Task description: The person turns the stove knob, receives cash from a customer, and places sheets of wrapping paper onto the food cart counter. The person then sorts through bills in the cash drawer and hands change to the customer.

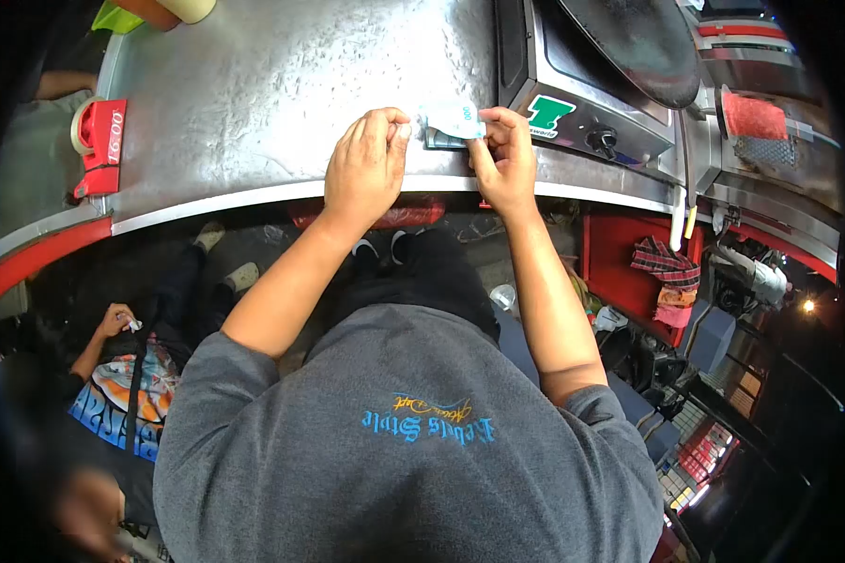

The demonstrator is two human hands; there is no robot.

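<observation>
A few pale blue banknotes (455, 120) are held just above the metal counter (282, 103), near its front edge. My right hand (507, 167) pinches their right side between thumb and fingers. At the left end of the notes, the thumb and fingers of my left hand (364, 169) are closed together on the edge. A darker note or layer shows beneath the top one. How many notes there are, I cannot tell.
A gas griddle (601, 103) with a dark round plate (643, 47) stands to the right. On the left is a red tape dispenser (101, 148). A seated person (131, 375) is at lower left. Checked cloths (667, 263) hang at right below the counter.
</observation>
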